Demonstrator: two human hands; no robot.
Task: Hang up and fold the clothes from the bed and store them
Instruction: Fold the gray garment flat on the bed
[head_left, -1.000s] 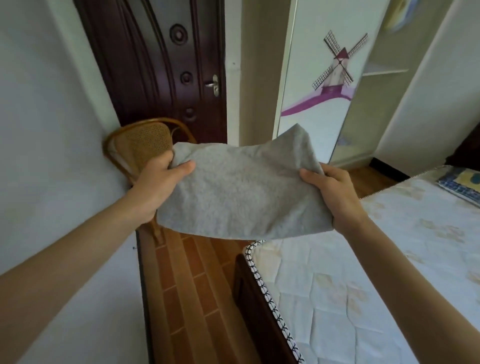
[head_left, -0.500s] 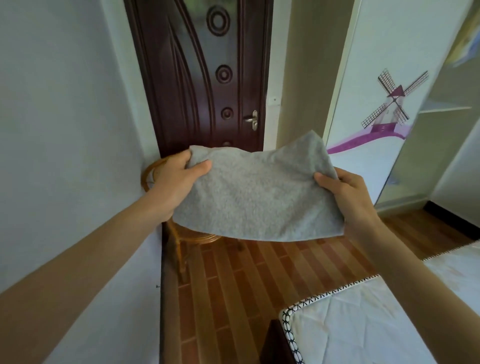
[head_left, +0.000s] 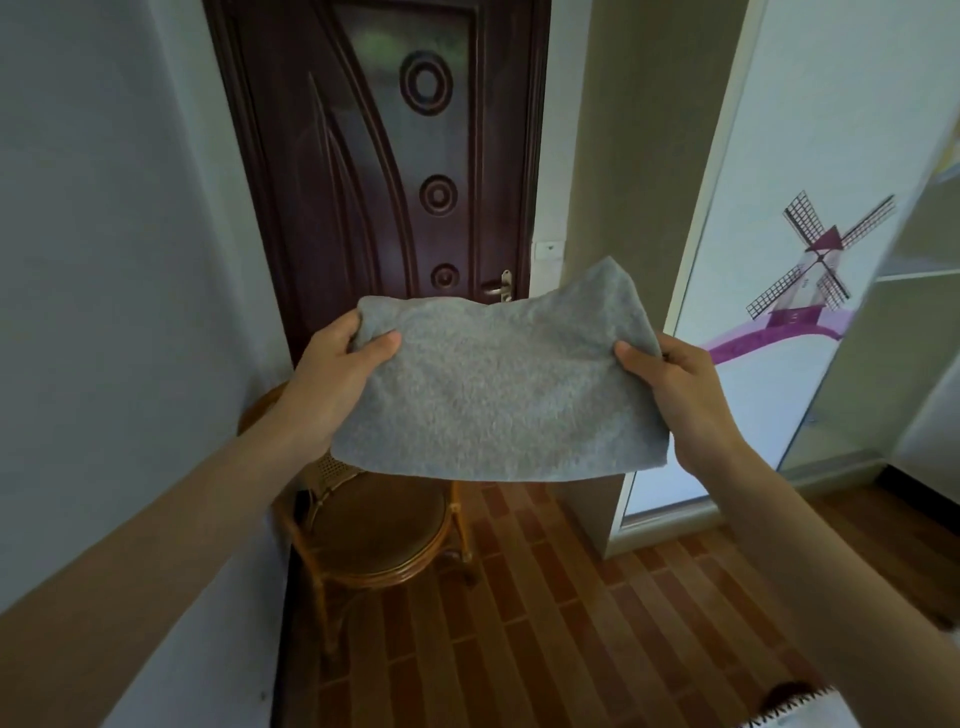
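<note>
A folded grey garment (head_left: 498, 384) is held up in the air between both hands, in front of the dark wooden door (head_left: 384, 171). The left hand (head_left: 337, 379) grips its upper left corner — thumb lying across the near face of the cloth, the other fingers curled behind it. The right hand (head_left: 670, 384) grips the right edge the same way, thumb on the near face and fingers wrapped round the back. The two hands are well apart, with the full width of the garment stretched loosely between them; its lower edge hangs free below both wrists, and its upper right corner rises in a soft peak above the right hand.

Relative to the door: the garment covers the door's lower part, and the door handle (head_left: 500, 287) shows just above the cloth's top edge. Below the door and partly hidden behind the garment stands a rattan chair (head_left: 374, 525) with a round seat, set against the wall to the door's left. The floor before the door is brown brick-pattern flooring (head_left: 571, 623). To the door's right, past a beige strip of wall, is a white wardrobe door (head_left: 795, 291) printed with a windmill (head_left: 821, 254). Far from the door, at the bottom right corner of the view, a small piece of the mattress edge (head_left: 800, 714) shows — too little to tell more.
</note>
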